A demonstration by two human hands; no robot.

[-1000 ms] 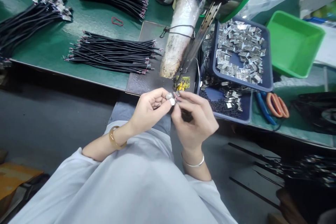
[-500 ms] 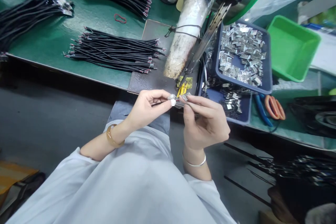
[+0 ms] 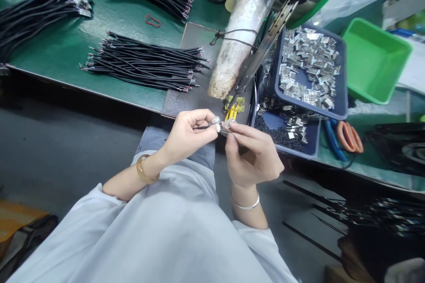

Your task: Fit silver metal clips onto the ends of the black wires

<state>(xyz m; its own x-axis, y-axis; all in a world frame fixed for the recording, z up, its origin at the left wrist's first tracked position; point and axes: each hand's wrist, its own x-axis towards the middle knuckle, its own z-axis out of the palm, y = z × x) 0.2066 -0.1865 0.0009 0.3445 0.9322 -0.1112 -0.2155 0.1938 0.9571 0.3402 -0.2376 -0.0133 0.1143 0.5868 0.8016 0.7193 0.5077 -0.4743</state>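
Pinched between thumb and fingers, your left hand (image 3: 191, 135) has a black cable (image 3: 200, 128) by what looks like its end, white finger covers (image 3: 215, 120) on the tips, and just beside it your right hand (image 3: 254, 152) grasps a small metal piece (image 3: 229, 121) between thumb and fingertips! And look at the change: half a second ago your right hand sat farther off to the right, and now it has slid back in, metal piece almost at the left fingertips; whether it touches the cable is too small to tell. Your left hand, meanwhile, has barely budged! For the work that reads, in my judgement, as fine lining-up of piece against cable, the two not visibly joined. Just beyond your grip, the yellow tooling (image 3: 231, 112) stands near the metal piece. Farther beyond and to the left, the loose cables (image 3: 142, 63) lie roughly side by side; beyond to the right, the blue tray (image 3: 343, 79) carries a scatter of loose brackets (image 3: 308, 70)
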